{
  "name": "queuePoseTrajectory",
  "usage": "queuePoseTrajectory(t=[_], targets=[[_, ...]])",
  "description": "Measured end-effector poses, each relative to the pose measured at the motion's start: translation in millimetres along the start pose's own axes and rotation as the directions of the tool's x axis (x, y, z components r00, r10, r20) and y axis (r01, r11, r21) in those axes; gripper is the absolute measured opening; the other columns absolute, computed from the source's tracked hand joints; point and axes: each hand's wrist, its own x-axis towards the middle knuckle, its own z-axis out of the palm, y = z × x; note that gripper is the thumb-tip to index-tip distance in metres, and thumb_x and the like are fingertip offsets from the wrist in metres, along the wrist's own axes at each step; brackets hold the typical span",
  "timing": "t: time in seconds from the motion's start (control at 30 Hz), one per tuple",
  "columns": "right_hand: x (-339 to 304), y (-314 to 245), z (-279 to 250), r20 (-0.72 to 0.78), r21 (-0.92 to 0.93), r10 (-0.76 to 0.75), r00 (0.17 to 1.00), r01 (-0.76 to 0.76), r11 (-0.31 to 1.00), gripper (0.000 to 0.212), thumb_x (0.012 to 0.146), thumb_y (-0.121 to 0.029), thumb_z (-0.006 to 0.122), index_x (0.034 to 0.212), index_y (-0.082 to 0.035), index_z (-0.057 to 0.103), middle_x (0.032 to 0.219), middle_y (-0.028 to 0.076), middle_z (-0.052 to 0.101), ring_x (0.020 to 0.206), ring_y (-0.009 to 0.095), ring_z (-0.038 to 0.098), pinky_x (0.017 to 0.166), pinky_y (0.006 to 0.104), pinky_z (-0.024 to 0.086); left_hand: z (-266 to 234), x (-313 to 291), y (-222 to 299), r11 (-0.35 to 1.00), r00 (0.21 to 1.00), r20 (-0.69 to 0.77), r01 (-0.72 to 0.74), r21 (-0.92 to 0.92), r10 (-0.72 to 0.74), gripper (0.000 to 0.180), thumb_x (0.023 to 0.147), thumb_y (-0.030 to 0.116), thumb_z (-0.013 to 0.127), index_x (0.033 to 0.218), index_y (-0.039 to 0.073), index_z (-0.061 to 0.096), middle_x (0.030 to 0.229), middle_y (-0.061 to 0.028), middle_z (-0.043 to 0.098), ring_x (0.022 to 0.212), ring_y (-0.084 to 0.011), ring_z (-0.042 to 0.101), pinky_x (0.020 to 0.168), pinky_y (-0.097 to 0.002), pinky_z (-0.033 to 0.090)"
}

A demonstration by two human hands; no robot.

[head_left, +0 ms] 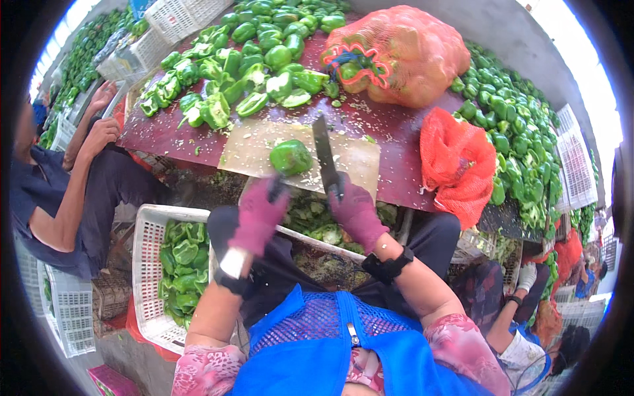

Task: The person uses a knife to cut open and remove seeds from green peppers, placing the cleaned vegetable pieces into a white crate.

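Observation:
A whole green bell pepper (291,157) lies on a tan cutting board (247,148) in front of me. My right hand (356,214), in a purple glove, is closed round the handle of a knife (324,152). Its broad dark blade points away from me over the board, just right of the pepper. My left hand (263,214), gloved alike with dark fingertips, is at the board's near edge, just short of the pepper. Motion smears its fingers, so their grip is unclear. Halved green peppers (218,109) lie beyond the board.
A white crate (146,247) of cut peppers stands left of my knees; another container with pepper scraps (323,228) sits below the board. A full orange mesh sack (413,56) and a crumpled red net bag (456,162) rest on the table (403,152). People sit on both sides.

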Motion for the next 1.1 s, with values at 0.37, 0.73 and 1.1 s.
queuePoseTrajectory(t=[0.37, 0.73, 1.1], targets=[[21, -55, 18, 0.132, -0.279, 0.045, 0.990, -0.007, 0.960, 0.036, 0.091, -0.026, 0.048, 0.114, 0.003, 0.049, 0.080, 0.020, 0.067, 0.075, 0.037, 0.066, 0.070, 0.0449, 0.052, 32, 100, -55, 0.978, 0.998, -0.057, -0.011, 0.209, 0.024, 0.062, 0.078, 0.008, 0.064, 0.135, 0.009, 0.040, 0.137, -0.0180, 0.044, 0.118, -0.0392, 0.050, 0.098, -0.0425, 0.044], [77, -60, 1, 0.482, -0.266, -0.046, 0.875, 0.196, 0.944, 0.033, 0.089, -0.022, 0.048, 0.104, 0.006, 0.054, 0.098, 0.030, 0.064, 0.094, 0.041, 0.064, 0.081, 0.0454, 0.050, 36, 101, -53, 0.959, 0.995, -0.074, -0.041, 0.279, 0.064, 0.048, 0.082, 0.004, 0.054, 0.129, 0.012, 0.044, 0.135, -0.0191, 0.044, 0.112, -0.0400, 0.055, 0.089, -0.0468, 0.048], [68, -5, 49, 0.112, -0.066, 0.265, 0.958, -0.259, 0.964, 0.037, 0.089, -0.028, 0.051, 0.111, 0.000, 0.055, 0.101, 0.025, 0.065, 0.097, 0.040, 0.063, 0.084, 0.0475, 0.049, 46, 100, -54, 0.975, 0.986, -0.158, -0.010, 0.221, 0.046, 0.054, 0.082, 0.008, 0.056, 0.134, 0.011, 0.042, 0.140, -0.0197, 0.041, 0.116, -0.0401, 0.052, 0.094, -0.0446, 0.047]])
